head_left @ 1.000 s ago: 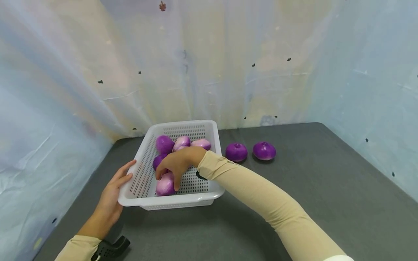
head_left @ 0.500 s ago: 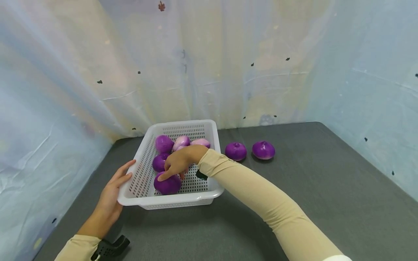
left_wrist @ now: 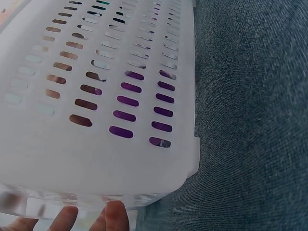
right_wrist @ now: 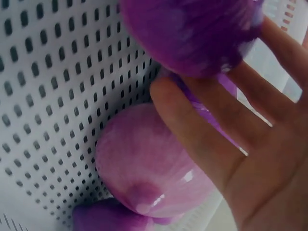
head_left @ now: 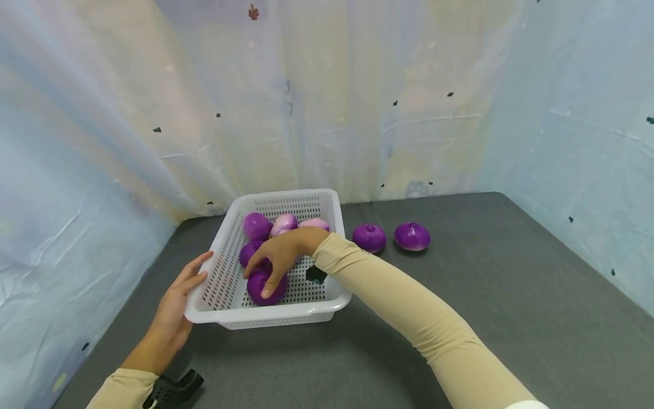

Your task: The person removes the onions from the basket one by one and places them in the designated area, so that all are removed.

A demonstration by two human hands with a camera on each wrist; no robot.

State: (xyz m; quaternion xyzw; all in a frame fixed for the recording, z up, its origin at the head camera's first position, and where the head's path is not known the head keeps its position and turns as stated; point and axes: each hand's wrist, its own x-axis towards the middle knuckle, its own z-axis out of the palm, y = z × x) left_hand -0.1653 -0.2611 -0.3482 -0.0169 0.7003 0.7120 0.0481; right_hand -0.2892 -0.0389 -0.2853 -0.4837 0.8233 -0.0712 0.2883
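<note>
A white perforated plastic basket (head_left: 226, 316) stands on the dark grey table with several purple and pink onions in it. At its left rim my left hand (head_left: 171, 312) holds the basket, thumb and index finger on the edge; its fingertips also show at the bottom of the left wrist view. My right hand (head_left: 280, 255) reaches into the basket and grips a dark purple onion (head_left: 276, 288) near the front wall, thumb on its near side. Behind that onion sits another purple onion (head_left: 248, 250), partly hidden by the hand. In the right wrist view a pink onion (right_wrist: 149, 163) lies beside the fingers.
Two dark purple onions (head_left: 369, 237) (head_left: 412, 236) lie on the table to the right of the basket. A pale patterned curtain (head_left: 327, 102) hangs behind and along both sides of the table (head_left: 485, 272).
Under my right hand, the front onion has turned from its pink side to its dark purple side and shifted slightly right. My left hand and the basket have stayed in place.
</note>
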